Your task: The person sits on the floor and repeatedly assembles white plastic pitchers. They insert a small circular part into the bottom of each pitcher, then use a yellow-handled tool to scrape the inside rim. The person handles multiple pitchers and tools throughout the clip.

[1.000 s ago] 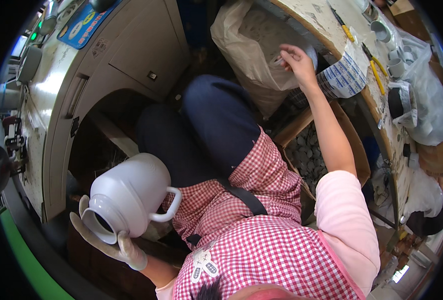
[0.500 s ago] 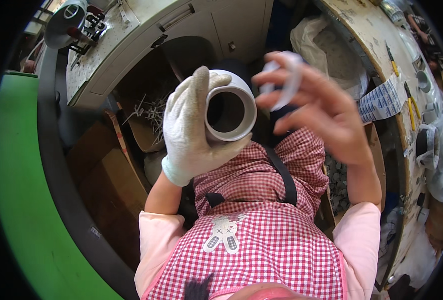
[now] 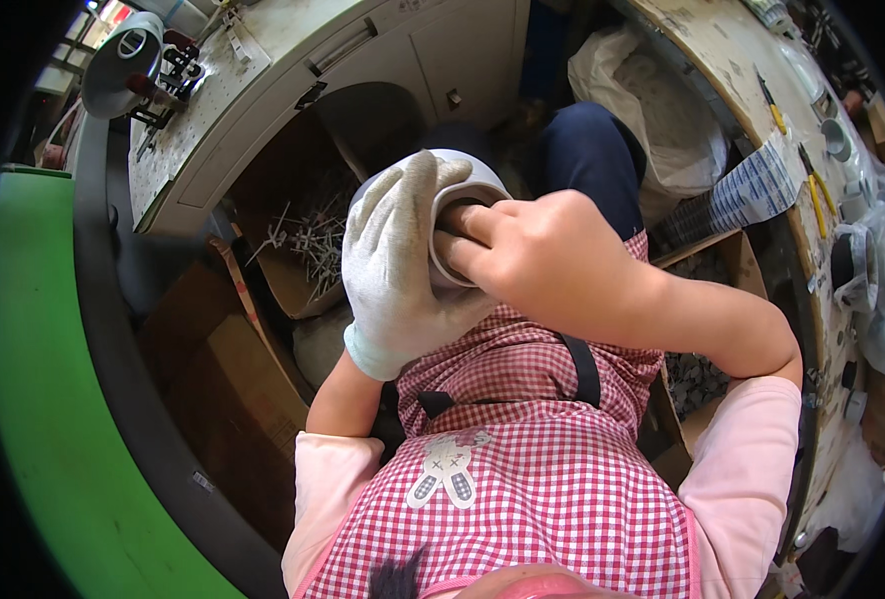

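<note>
My left hand [image 3: 395, 255], in a white knit glove, is wrapped round a white hollow cylinder [image 3: 474, 165] with a round, rimmed opening. It holds the cylinder in front of my lap with the opening tilted up toward me. My bare right hand [image 3: 547, 250] reaches across from the right, its fingers bent and pushed into the opening. Those fingertips are hidden inside, and whatever they hold cannot be made out. No translucent ring shows outside the cylinder.
Cardboard boxes [image 3: 248, 374] stand at the left, one with thin metal pieces [image 3: 308, 240]. A box of small grey parts [image 3: 697, 379] is by my right arm. The right-hand bench [image 3: 727, 60] carries yellow-handled pliers [image 3: 817, 195]; a white plastic sack [image 3: 602, 70] sits beside it.
My right hand, which carried a translucent white ring through the air, has come left and put its fingers into the cylinder's opening. The cylinder has shifted slightly and turned toward the right hand.
</note>
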Available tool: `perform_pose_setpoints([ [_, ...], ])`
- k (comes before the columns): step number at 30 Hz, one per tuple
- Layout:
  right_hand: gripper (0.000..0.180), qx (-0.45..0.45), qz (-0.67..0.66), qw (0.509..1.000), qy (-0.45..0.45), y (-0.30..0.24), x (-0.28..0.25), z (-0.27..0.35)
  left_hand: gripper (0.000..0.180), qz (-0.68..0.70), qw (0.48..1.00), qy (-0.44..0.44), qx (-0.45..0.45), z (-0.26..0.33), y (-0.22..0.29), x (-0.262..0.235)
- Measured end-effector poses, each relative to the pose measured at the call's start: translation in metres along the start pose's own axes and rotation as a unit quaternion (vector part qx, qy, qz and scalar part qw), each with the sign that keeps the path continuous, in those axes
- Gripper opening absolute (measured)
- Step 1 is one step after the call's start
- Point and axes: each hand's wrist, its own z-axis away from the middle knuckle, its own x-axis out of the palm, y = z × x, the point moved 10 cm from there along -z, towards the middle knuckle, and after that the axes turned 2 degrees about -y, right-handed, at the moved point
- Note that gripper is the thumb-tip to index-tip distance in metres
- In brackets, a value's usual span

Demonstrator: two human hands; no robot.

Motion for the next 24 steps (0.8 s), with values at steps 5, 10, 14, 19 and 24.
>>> perform_pose_setpoints([
  [5, 0.022, -0.066, -0.142, 0.974, -0.166, 0.020, 0.011, 0.008, 0.109, -0.036, 0.996, -0.027, 0.071, -0.004, 0.011, 0.008],
  [10, 0.017, -0.031, -0.211, 0.977, -0.010, 0.033, -0.016, 0.008, 0.099, -0.022, 0.999, -0.021, 0.033, -0.021, 0.001, 0.004],
  [14, 0.026, -0.004, -0.267, 0.959, 0.096, 0.040, -0.023, 0.018, 0.098, 0.004, 0.999, -0.001, 0.046, -0.038, 0.005, 0.005],
  [19, 0.015, 0.048, -0.171, 0.957, 0.231, 0.050, -0.031, 0.038, 0.095, -0.030, 0.997, 0.014, 0.063, -0.044, 0.003, 0.018],
  [24, 0.024, 0.016, -0.104, 0.968, 0.229, 0.028, -0.055, 0.045, 0.099, 0.019, 0.996, 0.061, 0.056, -0.036, -0.001, 0.012],
])
